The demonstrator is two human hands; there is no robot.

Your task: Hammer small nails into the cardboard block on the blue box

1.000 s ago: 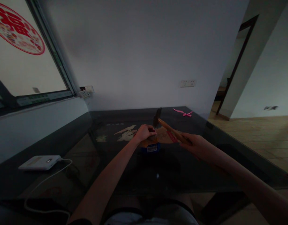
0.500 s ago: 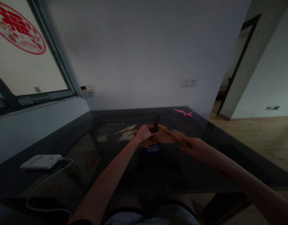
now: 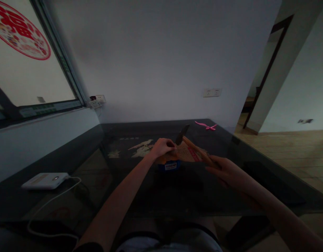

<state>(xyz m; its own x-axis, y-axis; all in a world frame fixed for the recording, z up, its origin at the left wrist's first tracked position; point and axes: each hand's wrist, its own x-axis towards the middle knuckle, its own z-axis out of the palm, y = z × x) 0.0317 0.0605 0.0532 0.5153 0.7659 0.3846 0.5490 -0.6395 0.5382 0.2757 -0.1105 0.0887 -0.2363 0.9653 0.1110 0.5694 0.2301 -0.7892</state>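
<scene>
My right hand [image 3: 226, 171] is wrapped round the wooden handle of a hammer [image 3: 199, 150]. Its dark head [image 3: 182, 134] points up and to the right, just beyond the fingertips of my left hand. My left hand [image 3: 163, 147] has thumb and forefinger pinched together above a small orange-brown piece [image 3: 165, 160]; whatever is between them is too small and dark to make out. Under that piece sits a blue object [image 3: 170, 166] with a white label. A tan printed sheet or packet [image 3: 186, 153] with a red strip lies behind, partly covered by the hammer handle.
A dark, glossy table [image 3: 140, 196] carries all this, with pale printed patterns [image 3: 143, 148] to the left. At the left edge lies a white power bank [image 3: 46, 181] with a white cable [image 3: 52, 196]. A pink ribbon-like item [image 3: 210, 127] is near the back right corner.
The hammer's head has swung away from my left fingers, rightward, from nearly upright to tilted. My right hand has shifted slightly right and down, while my left hand stays nearly in place.
</scene>
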